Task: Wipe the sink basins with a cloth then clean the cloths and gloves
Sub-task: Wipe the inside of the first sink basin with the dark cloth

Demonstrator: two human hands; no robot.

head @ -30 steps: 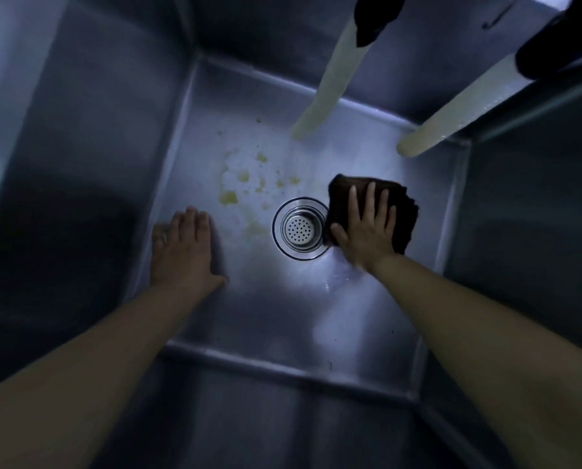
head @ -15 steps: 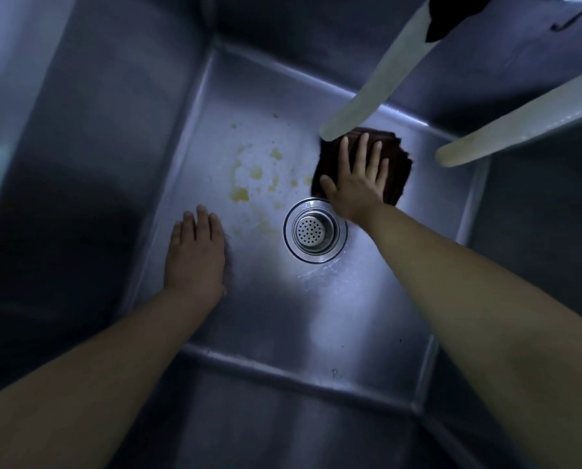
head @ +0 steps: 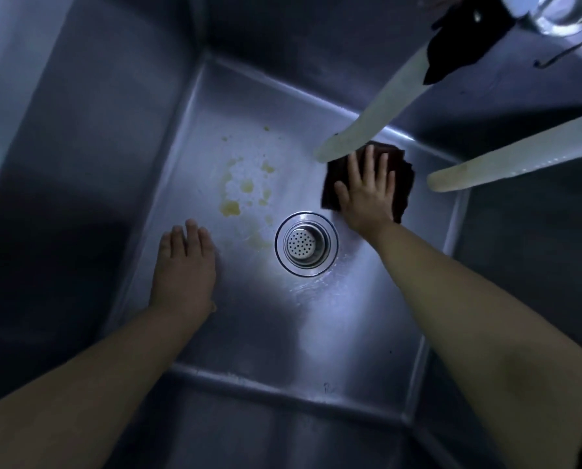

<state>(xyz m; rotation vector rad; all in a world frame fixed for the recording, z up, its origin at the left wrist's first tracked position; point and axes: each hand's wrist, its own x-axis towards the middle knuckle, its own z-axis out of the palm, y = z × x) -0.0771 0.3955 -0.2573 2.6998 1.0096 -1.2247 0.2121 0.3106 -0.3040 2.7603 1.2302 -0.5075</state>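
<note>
Head view: cloth [head: 401, 174] now on basin [head: 316, 333] floor beyond drain [head: 306, 244], toward far right corner; a second ago beside drain. Right hand [head: 364, 194] presses it, fingers flat and spread, no pinch. Left hand [head: 184, 265] flat, braced left of drain, unmoved. Yellow stains [head: 245, 187] beyond-left of drain untouched; wiping likely heads there.

Nothing readable is showing anywhere here: no label, brand or number. Only a small dark scratch-like mark is sitting on the sink basin [head: 329, 387] floor by the near wall, well back from the fingers [head: 367, 164], and it is too faint to read.
</note>
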